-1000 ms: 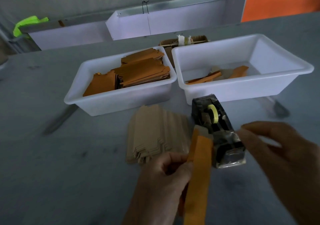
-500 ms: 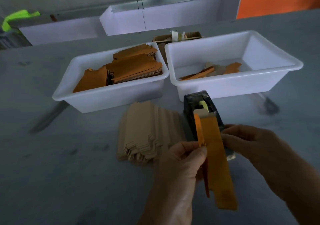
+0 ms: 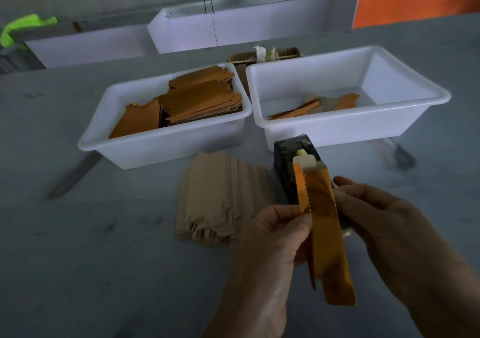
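- left hand point(image 3: 272, 236) lowest in view, thumb and forefinger pinching the left flap of the orange strip point(image 3: 327, 249)
- vs 1 s ago: the strip sits higher and further right, and its top end now overlaps the tape dispenser point(image 3: 282, 167)
- right hand point(image 3: 384, 223) was well apart a second ago; now its fingers are curved in against the strip's right edge, tips hidden behind the card, so cannot tell if it pinches or only touches
- strip look: long narrow folded card, orange, held in the air over the table point(image 3: 104, 259), near upright with a slight lean; the lower end hangs below the left hand
- narrow left flap stands open, with a dotted edge along it and along the right side; a pale tab at the top end
- stack of tan flat blanks point(image 3: 215, 197) lies fanned on the table, just left of the dispenser
- left tub point(image 3: 168, 153), white, holds piles of orange card pieces
- right tub point(image 3: 337, 131), white, holds a few orange and pale pieces on its floor
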Action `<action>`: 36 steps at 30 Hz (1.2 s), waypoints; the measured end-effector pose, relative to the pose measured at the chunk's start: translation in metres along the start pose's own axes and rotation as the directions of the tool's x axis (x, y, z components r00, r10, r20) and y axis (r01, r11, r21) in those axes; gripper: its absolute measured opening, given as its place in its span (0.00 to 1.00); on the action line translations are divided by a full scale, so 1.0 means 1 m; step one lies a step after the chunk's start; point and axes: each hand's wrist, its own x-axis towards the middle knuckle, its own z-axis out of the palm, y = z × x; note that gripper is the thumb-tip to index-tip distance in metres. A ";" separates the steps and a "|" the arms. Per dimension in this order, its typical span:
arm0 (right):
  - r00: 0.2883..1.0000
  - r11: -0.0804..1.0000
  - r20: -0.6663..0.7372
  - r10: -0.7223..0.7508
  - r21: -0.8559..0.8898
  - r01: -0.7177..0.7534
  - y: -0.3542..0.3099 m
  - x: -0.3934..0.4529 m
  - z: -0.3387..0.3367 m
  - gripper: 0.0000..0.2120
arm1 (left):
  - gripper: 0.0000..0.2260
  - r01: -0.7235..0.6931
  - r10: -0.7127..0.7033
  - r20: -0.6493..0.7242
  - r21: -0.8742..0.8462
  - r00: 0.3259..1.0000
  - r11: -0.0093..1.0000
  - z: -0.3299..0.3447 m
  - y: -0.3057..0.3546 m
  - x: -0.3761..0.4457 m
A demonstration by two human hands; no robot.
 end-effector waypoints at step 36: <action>0.839 0.582 -0.076 -0.539 -0.754 0.305 0.021 -0.013 0.010 0.06 | 0.04 -0.111 0.091 0.070 0.386 0.993 0.916 0.004 0.017 0.005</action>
